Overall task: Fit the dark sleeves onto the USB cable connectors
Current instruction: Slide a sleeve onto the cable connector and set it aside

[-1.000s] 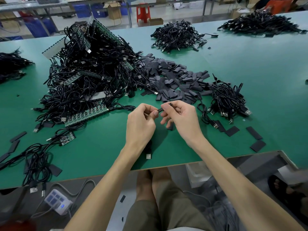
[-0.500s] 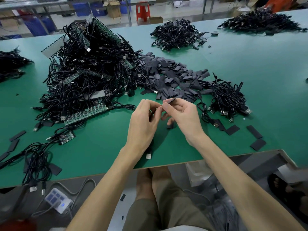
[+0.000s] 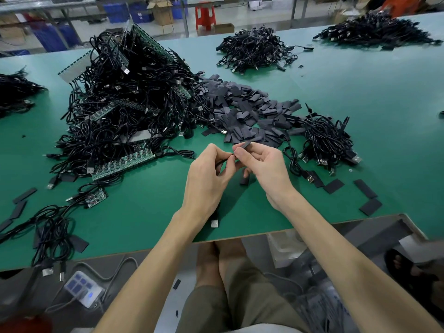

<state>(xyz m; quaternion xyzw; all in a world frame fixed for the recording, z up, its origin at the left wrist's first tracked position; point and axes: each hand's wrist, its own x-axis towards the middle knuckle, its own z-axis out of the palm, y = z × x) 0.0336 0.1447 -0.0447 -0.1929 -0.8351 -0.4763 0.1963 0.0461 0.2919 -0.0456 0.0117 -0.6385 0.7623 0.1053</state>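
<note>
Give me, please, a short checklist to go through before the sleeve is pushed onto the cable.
1. The sleeve in a grip: ok, the right hand pinches it between thumb and fingertips.
2. The cable in a grip: ok, the left hand pinches it close to the sleeve.
3. Cable end lined up with the sleeve's mouth: cannot tell, fingertips hide it.
4. Sleeve mouth opened: cannot tell, too small to see.
5. Trailing plug free: ok, it lies apart from the piles, below the left wrist.
6. Spares at hand: ok, the pile of spare sleeves lies just beyond the hands.
</note>
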